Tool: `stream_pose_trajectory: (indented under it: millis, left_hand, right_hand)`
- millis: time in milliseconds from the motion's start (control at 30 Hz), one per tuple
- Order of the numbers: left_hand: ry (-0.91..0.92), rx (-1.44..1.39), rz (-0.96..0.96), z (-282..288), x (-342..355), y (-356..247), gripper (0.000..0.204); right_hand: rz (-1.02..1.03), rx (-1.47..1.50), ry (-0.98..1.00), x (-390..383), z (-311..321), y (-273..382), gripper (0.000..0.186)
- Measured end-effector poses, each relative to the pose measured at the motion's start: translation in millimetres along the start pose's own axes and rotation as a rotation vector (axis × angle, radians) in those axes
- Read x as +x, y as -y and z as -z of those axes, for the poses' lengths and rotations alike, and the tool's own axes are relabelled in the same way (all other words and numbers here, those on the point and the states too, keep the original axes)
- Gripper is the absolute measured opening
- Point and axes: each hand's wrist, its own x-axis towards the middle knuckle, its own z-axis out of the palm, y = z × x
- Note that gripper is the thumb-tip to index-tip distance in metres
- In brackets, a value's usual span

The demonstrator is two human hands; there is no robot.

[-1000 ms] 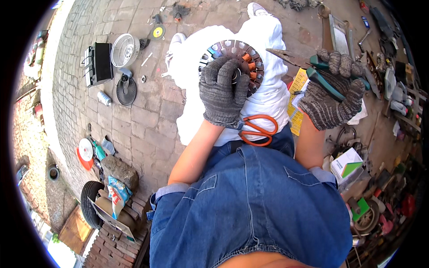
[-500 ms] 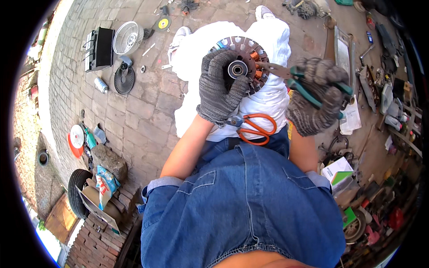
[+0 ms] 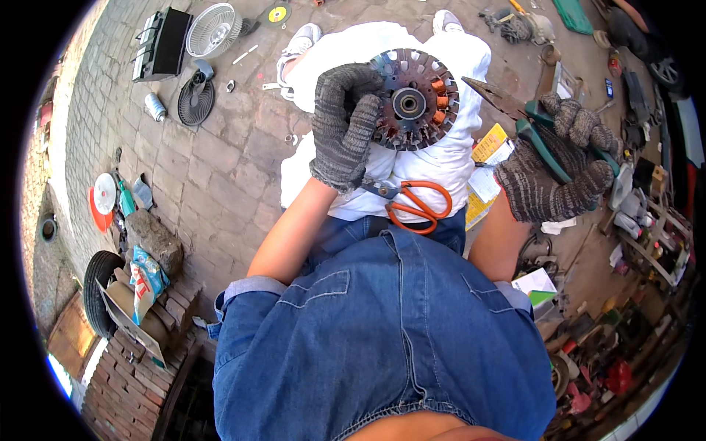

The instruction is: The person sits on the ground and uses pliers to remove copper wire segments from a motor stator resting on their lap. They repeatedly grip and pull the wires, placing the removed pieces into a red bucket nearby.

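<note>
My gloved left hand (image 3: pixel 343 123) grips the left side of a round motor stator (image 3: pixel 432 125) with copper-wound teeth and a central bearing (image 3: pixel 408 103), held above a white cloth (image 3: pixel 467 154) on my lap. In my gloved right hand (image 3: pixel 562 158) are green-handled pliers (image 3: pixel 540 151), tilted up-left, their jaws just right of the stator, apart from it. Orange-handled scissors (image 3: pixel 415 206) lie on my lap below the stator. Yellow printed paper (image 3: pixel 485 151) shows beside my right wrist.
On the paving at left are a black battery (image 3: pixel 159 45), white fan guard (image 3: pixel 212 29), dark fan (image 3: pixel 195 103), spool (image 3: pixel 154 107), tire (image 3: pixel 103 294) and bricks (image 3: pixel 132 378). Cluttered tools and parts (image 3: pixel 640 206) fill the right, near a vehicle wheel (image 3: pixel 664 73).
The stator has moved up and right, its bearing now uncovered. The pliers went in to the copper windings half a second ago and are now drawn back to the right.
</note>
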Motion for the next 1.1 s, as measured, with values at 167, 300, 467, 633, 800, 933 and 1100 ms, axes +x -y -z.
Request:
stream_pose_trajectory:
  millis: [167,300,467,633,800,933,1100]
  left_hand:
    - [-0.012,0.125,-0.139,-3.3,0.2,1.2,0.026]
    - [-0.008,0.253,-0.189,-1.6,1.2,-1.3,0.028]
    - [0.031,0.379,-0.2,-3.6,2.0,-3.7,0.035]
    - [0.107,0.592,-0.338,-8.1,4.3,-5.4,0.053]
    - [0.096,0.687,-0.378,-12.8,3.1,-3.2,0.059]
    - [0.085,0.707,-0.378,-15.5,3.6,-2.8,0.058]
    - [0.063,0.693,-0.423,-15.1,3.4,2.0,0.056]
  right_hand:
    - [-0.029,-0.265,-0.135,-7.6,-14.2,-35.8,0.033]
    - [-0.185,0.059,-0.113,11.4,-11.6,-22.7,0.033]
    - [-0.1,-0.144,-0.129,17.0,-15.6,-30.3,0.031]
    - [-0.366,-0.108,-0.247,16.6,-17.1,-37.3,0.032]
    - [-0.441,0.016,-0.271,24.0,-16.0,-33.5,0.026]
    - [-0.345,-0.017,-0.222,41.0,-23.6,-23.0,0.023]
    - [-0.406,0.007,-0.254,35.4,-9.0,-34.9,0.023]
